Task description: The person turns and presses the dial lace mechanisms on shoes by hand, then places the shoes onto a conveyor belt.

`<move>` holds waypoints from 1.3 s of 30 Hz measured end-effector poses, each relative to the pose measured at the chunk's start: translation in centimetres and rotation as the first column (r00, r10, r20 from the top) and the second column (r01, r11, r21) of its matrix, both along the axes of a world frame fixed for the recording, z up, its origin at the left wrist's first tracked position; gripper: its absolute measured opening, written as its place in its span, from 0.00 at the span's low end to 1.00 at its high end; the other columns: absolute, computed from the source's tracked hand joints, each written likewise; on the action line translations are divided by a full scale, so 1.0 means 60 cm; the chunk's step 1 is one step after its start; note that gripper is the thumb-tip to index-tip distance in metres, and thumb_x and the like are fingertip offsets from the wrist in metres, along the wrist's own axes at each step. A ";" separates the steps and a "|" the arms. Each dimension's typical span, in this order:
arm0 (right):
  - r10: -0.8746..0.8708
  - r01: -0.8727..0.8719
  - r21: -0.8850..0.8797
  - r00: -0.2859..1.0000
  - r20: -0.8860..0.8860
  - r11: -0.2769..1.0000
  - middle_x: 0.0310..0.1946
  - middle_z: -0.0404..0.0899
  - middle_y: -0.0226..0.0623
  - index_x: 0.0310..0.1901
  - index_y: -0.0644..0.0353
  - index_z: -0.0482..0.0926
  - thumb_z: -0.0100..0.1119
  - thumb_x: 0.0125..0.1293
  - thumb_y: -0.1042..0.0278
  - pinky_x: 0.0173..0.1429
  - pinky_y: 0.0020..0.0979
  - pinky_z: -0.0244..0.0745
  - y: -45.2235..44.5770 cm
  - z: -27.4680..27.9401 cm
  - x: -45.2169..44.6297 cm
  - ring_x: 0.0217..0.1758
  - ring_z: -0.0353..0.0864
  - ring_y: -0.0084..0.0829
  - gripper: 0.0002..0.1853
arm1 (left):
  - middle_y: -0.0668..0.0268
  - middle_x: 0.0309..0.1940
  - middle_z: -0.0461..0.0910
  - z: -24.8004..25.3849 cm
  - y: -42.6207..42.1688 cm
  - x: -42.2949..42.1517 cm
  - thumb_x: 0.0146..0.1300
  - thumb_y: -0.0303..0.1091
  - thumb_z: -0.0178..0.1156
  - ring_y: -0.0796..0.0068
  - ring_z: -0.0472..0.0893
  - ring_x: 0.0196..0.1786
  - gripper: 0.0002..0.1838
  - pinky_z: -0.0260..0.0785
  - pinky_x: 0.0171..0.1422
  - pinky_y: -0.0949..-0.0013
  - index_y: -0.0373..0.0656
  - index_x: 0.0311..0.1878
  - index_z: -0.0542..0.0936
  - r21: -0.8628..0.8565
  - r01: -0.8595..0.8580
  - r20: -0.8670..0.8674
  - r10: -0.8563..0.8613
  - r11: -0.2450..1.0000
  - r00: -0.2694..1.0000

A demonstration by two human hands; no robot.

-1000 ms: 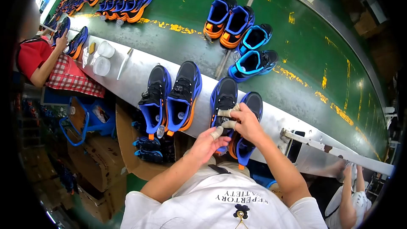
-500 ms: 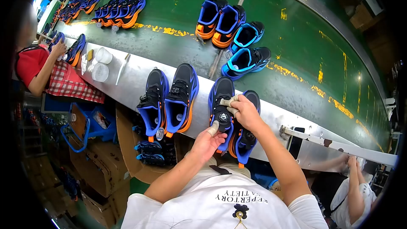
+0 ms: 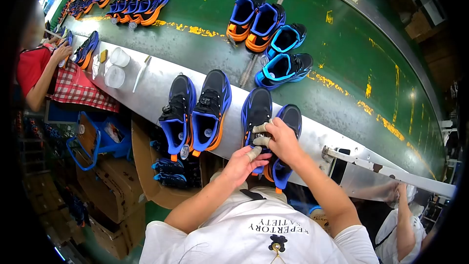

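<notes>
A black and blue shoe (image 3: 257,106) lies on the metal ledge (image 3: 234,99), its toe pointing away from me. Over its tongue and lace area, my right hand (image 3: 277,138) has its wrapped fingertips pressed together; what they pinch is hidden. My left hand (image 3: 244,162) is at the shoe's collar, its wrapped thumb close to the right fingertips and its fingers bent around the edge. The second shoe (image 3: 290,117) of this pair stands just to the right, partly under my right hand. Another pair, a left shoe (image 3: 180,99) and a right shoe (image 3: 215,95), stands farther left.
Several shoes (image 3: 266,22) stand on the green belt (image 3: 195,7). Clear cups (image 3: 115,77) and a brush (image 3: 141,73) lie on the ledge. A co-worker (image 3: 39,71) holds a shoe at the left; another person (image 3: 403,230) is at lower right. A metal bar (image 3: 391,170) juts out at right.
My right hand has come down over the shoe's round dial, which showed half a second ago. My left hand has moved slightly toward it. The left co-worker's hands have shifted.
</notes>
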State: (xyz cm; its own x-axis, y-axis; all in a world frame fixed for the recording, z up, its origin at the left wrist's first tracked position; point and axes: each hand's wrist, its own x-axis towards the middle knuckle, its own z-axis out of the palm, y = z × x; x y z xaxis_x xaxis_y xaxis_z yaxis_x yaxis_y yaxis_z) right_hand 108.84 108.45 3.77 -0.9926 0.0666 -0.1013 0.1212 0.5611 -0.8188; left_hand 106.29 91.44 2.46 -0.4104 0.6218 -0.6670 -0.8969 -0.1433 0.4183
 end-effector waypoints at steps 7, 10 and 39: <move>0.198 -0.200 -0.013 0.975 -0.101 0.980 0.37 0.69 0.40 0.53 0.48 0.80 0.68 0.54 0.65 0.46 0.37 0.73 0.042 0.004 -0.009 0.39 0.75 0.42 0.22 | 0.59 0.49 0.78 0.005 -0.002 -0.005 0.72 0.30 0.50 0.65 0.81 0.52 0.13 0.77 0.50 0.69 0.33 0.55 0.72 -0.038 0.079 -0.011 -0.079 0.996 0.997; 0.021 -0.021 -0.002 0.993 -0.114 1.000 0.33 0.70 0.37 0.50 0.51 0.82 0.69 0.53 0.67 0.40 0.34 0.71 0.011 -0.012 0.012 0.34 0.74 0.35 0.19 | 0.59 0.49 0.78 -0.006 0.004 0.012 0.72 0.32 0.51 0.66 0.81 0.51 0.14 0.77 0.49 0.69 0.34 0.55 0.72 -0.060 0.046 -0.047 -0.049 0.997 0.998; -0.169 0.173 0.178 0.985 -0.040 0.969 0.40 0.73 0.43 0.49 0.58 0.80 0.66 0.50 0.73 0.43 0.42 0.76 0.016 -0.009 0.073 0.41 0.80 0.45 0.21 | 0.52 0.39 0.74 0.060 0.110 -0.076 0.45 0.27 0.67 0.53 0.78 0.39 0.19 0.73 0.45 0.58 0.36 0.42 0.73 -0.890 -0.004 -0.439 -0.861 0.455 -0.259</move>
State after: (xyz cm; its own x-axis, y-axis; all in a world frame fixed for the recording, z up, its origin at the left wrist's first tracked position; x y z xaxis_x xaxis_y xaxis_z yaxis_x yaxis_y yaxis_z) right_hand 113.20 109.40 3.25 -0.9670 0.2503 -0.0483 0.2096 0.6725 -0.7098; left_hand 101.73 98.05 6.03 -0.5406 0.7888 -0.2925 0.6369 0.6109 0.4703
